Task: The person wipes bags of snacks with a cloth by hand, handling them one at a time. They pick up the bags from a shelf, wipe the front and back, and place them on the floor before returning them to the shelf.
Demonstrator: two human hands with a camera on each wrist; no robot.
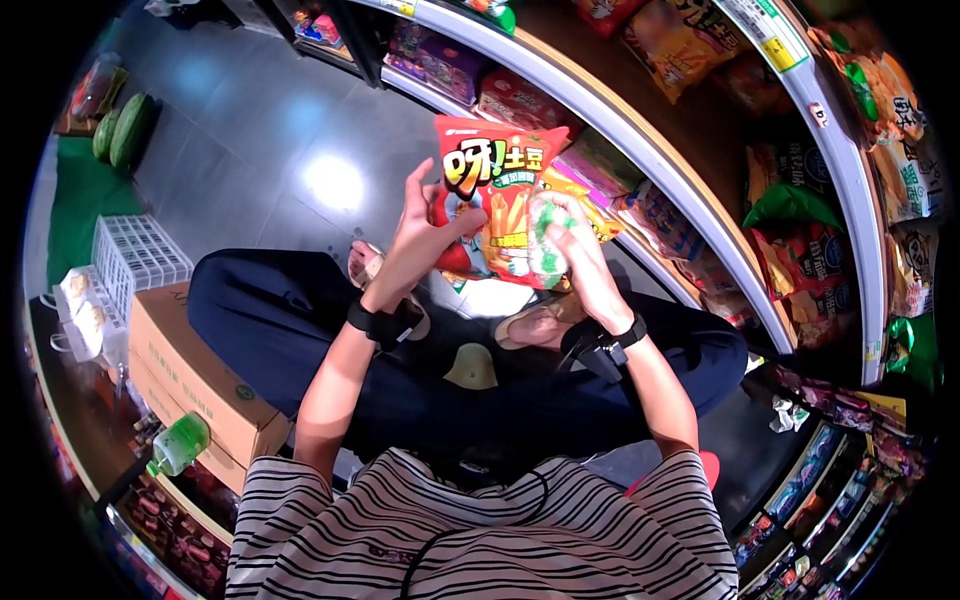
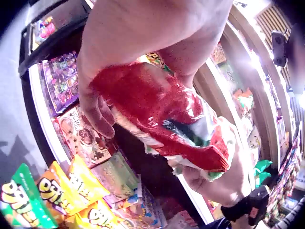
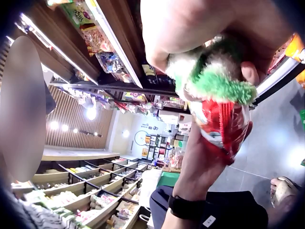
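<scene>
A red snack bag with potato sticks printed on its front is held up before the seated person's lap. My left hand grips its left side, thumb across the front. At the bag's lower right, my right hand holds a fluffy green-and-white cloth against it, thumb on top. In the right wrist view the cloth is bunched under the fingers over the bag's end. The left wrist view shows the bag's red side creased, with the left fingers around it.
Shelves of snack packets curve along the right. Yellow snack bags and a green one stand below the held bag. To the left are a cardboard box, a white basket and a green cup.
</scene>
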